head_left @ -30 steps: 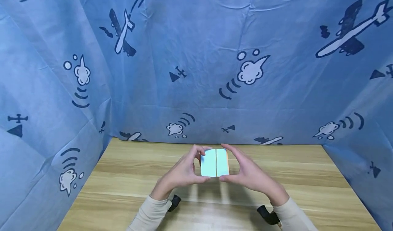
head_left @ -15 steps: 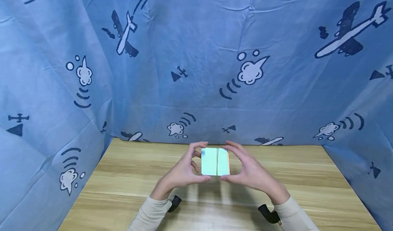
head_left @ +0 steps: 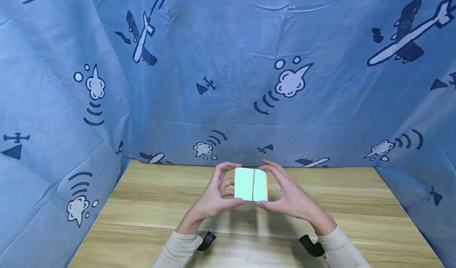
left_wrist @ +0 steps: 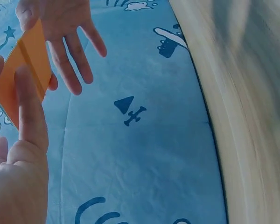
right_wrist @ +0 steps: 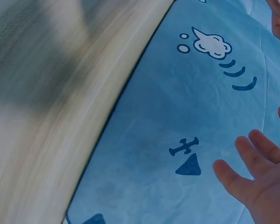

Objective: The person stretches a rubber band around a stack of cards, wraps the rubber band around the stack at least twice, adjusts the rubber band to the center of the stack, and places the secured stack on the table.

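Here we are, both hands on one small square pad, up off the tabletop (head_left: 142, 208), with shadows falling on the wood beneath. The left hand (head_left: 211, 198) pinches one side, thumb at the near edge, forefinger at the far edge; the right hand (head_left: 293, 196) mirrors it on the other side, gripping just the same way. And what a bright thing this pad (head_left: 244, 185) is! Its upper face glows plain mint green, corners softly rounded, a line of orange showing down its right edge. Over to the left wrist view, and the underside comes up all orange. A thin tan band (head_left: 253, 185) runs across the green, right of centre, its strands close together. Behind it all, blue cloth (head_left: 228, 109) covered in drawings: planes, puffy clouds, curved dashes. The right hand's spare fingers (left_wrist: 76, 51) fan out straight.
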The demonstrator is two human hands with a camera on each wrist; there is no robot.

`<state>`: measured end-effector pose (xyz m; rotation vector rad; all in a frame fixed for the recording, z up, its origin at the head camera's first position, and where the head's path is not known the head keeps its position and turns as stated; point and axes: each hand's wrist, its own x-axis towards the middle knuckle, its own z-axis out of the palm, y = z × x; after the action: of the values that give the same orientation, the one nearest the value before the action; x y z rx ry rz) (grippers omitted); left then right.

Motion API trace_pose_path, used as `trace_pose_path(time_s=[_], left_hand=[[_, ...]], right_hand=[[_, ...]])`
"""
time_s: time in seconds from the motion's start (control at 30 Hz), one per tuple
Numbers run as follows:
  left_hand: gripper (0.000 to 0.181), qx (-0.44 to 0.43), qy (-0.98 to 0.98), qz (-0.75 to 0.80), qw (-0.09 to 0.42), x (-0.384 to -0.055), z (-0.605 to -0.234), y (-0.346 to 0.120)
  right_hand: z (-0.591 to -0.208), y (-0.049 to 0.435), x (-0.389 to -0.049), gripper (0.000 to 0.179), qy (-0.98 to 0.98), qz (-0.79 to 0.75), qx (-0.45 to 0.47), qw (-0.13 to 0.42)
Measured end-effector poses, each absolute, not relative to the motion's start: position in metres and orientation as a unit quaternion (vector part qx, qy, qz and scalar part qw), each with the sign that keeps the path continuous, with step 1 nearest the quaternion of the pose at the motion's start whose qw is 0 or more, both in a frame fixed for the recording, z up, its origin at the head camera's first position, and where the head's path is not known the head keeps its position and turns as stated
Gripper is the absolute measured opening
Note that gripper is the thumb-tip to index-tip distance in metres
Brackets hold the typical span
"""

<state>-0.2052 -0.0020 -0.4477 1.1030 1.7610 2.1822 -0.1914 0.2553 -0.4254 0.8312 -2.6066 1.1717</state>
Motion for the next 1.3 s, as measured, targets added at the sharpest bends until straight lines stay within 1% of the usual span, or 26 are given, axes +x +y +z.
trace_pose_path(time_s=[0.13,0.33,0.7,0.9,1.17,1.3], left_hand=[[0.088,0.355,0.570,0.739,0.058,-0.207,-0.450,-0.002],[0.083,0.356,0.541,0.759,0.065,-0.207,-0.449,-0.001],[0.081,0.354,0.544,0.757,0.079,-0.206,-0.447,0.000],[0.081,0.342,0.550,0.755,0.099,-0.206,-0.446,-0.001],[0.079,0.355,0.550,0.748,0.112,-0.206,-0.444,-0.002],[0.079,0.353,0.545,0.752,0.114,-0.206,-0.445,-0.004]], right_hand=[[-0.425,0.254,-0.193,0.093,-0.875,0.391,0.276,0.070],[-0.423,0.252,-0.195,0.089,-0.875,0.399,0.268,0.059],[-0.420,0.248,-0.195,0.093,-0.874,0.376,0.297,0.083],[-0.421,0.245,-0.193,0.092,-0.870,0.383,0.301,0.078],[-0.420,0.237,-0.191,0.089,-0.862,0.388,0.315,0.077],[-0.420,0.237,-0.190,0.094,-0.868,0.379,0.312,0.077]])
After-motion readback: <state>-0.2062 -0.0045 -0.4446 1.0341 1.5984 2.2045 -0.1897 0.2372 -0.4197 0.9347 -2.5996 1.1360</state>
